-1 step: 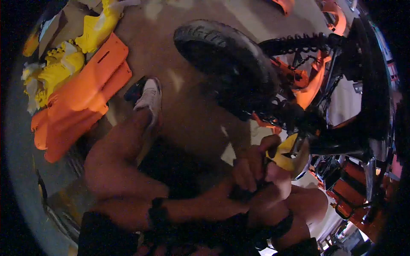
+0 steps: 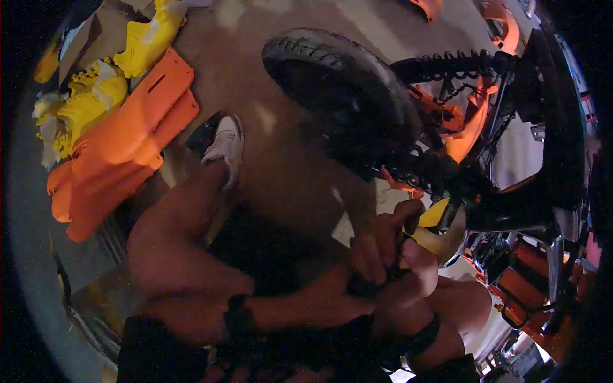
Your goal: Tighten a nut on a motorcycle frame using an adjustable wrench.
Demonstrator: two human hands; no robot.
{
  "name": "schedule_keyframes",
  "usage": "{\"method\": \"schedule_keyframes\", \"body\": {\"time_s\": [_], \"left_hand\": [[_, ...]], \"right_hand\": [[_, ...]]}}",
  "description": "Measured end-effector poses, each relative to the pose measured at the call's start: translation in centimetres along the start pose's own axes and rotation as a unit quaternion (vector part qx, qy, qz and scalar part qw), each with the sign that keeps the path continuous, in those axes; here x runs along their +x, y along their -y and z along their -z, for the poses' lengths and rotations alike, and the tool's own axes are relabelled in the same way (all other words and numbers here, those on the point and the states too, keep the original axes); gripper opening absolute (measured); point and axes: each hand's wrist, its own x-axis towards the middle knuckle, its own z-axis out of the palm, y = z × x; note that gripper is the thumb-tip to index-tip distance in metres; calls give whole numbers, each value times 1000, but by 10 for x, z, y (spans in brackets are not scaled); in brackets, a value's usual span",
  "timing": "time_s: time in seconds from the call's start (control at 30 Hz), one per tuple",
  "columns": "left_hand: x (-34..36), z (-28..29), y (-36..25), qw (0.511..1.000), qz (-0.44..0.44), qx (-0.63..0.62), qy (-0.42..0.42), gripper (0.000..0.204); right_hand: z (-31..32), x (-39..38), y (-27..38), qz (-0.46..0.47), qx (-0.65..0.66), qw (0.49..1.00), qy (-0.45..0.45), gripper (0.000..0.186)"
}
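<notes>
Yellow piece (image 2: 434, 216) sits right of centre, low in the view, at the fingers of both hands and beside the dark lower parts of the vehicle. Its near end runs down behind the knuckles, so its full shape is hidden.

The left forearm, banded at the wrist with a dark strap (image 2: 236, 314), reaches across from the lower left, nearly level. The left hand (image 2: 377, 252) is raised at its end, fingers bent and bunched; the light is too poor to tell what it grasps. The right hand (image 2: 418, 268) meets it from below, curled, its lit side against the yellow piece; whether it grips the piece cannot be told. The two hands touch or overlap.

To the right, room is tight: a thick black frame tube (image 2: 511, 214) lies just beyond the yellow piece, with a coil spring (image 2: 440, 65) and an orange part (image 2: 469, 137) higher up. Ahead, a knobbly tyre (image 2: 319, 46) leans across the upper middle. Open brown floor (image 2: 274, 166) spreads left of the tyre, as far as a pale shoe (image 2: 225, 143). Past that lie stacked orange panels (image 2: 128, 147), bordered by yellow panels (image 2: 96, 105).
</notes>
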Motion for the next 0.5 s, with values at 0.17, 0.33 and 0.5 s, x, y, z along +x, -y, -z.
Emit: {"method": "schedule_keyframes", "body": {"time_s": [0.17,0.33,0.5], "left_hand": [[-7,22,-6,998,-18,54,13,64],[-5,22,-19,997,26,22,69,57],[-14,16,-14,994,-27,91,-48,42]], "right_hand": [[-3,10,-15,18,30,999,10,31],[-10,6,-12,25,30,998,-45,30],[-13,6,-16,11,28,995,-94,25]]}}
